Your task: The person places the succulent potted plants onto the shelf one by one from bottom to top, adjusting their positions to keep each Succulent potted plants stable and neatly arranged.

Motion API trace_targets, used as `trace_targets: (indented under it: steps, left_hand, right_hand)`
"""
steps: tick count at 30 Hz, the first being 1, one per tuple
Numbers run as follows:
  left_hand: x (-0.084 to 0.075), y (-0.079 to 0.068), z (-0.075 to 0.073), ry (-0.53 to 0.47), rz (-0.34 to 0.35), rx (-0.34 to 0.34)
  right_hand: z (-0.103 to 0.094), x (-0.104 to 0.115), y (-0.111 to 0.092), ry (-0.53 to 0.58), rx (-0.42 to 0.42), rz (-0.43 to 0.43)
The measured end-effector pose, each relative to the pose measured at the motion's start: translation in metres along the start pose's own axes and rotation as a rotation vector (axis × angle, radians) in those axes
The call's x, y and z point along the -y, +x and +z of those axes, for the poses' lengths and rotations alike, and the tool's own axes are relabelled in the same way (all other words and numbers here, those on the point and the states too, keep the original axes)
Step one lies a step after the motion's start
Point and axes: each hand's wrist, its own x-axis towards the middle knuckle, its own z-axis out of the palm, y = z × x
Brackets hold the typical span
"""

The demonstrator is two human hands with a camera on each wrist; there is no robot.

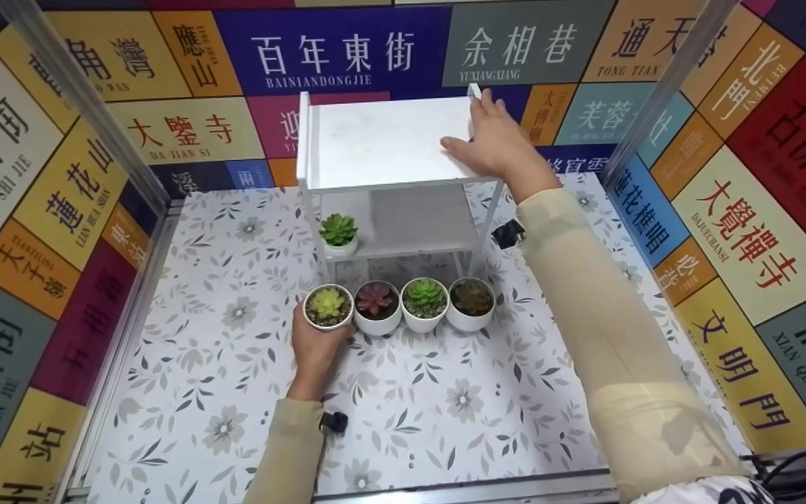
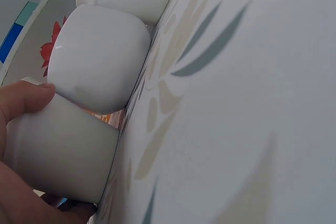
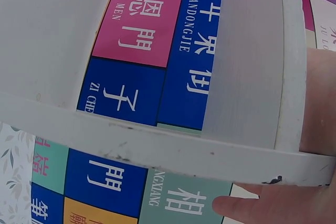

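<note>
My left hand (image 1: 317,343) grips the leftmost small white pot (image 2: 68,148), which holds a yellow-green succulent (image 1: 328,304). In the head view, a row of pots continues to its right: a reddish succulent (image 1: 376,299), a green succulent (image 1: 425,297) and a dark brownish succulent (image 1: 472,298). Behind them stands a white two-tier shelf (image 1: 389,140). At its upper right side, my right hand (image 1: 501,143) holds the rim, thumb across the top board. In the right wrist view, a finger (image 3: 244,208) reaches down outside the side rail. Another green succulent (image 1: 338,229) sits at the lower tier's left end.
A white floral-print cloth (image 1: 228,350) covers the work surface. Colorful panels with printed place names (image 1: 333,52) enclose the back and both sides. Metal posts (image 1: 116,140) stand at the corners, and dark cables (image 1: 805,469) lie at the lower right.
</note>
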Motion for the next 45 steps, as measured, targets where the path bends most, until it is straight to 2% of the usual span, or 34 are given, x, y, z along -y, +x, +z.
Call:
trace_targets:
  steps: [9,24,33,37,45]
  left_hand:
    - [-0.001,-0.002,0.000,-0.043,0.019,0.000]
    - [-0.020,-0.011,-0.007,-0.001,-0.011,-0.009]
    - [-0.024,-0.016,-0.008,0.049,0.016,0.000]
    - [-0.027,-0.018,-0.009,0.058,0.008,0.015]
    - [-0.041,-0.017,-0.007,0.103,0.020,0.002]
  right_hand:
    - [-0.001,0.001,-0.001,-0.025,-0.004,-0.016]
    - [-0.002,0.000,-0.001,-0.079,0.019,-0.021]
    - [0.004,-0.001,-0.001,-0.095,0.021,-0.023]
    - [0.006,-0.001,-0.001,-0.099,0.009,-0.032]
    - [0.002,-0.001,0.001,-0.097,0.010,-0.029]
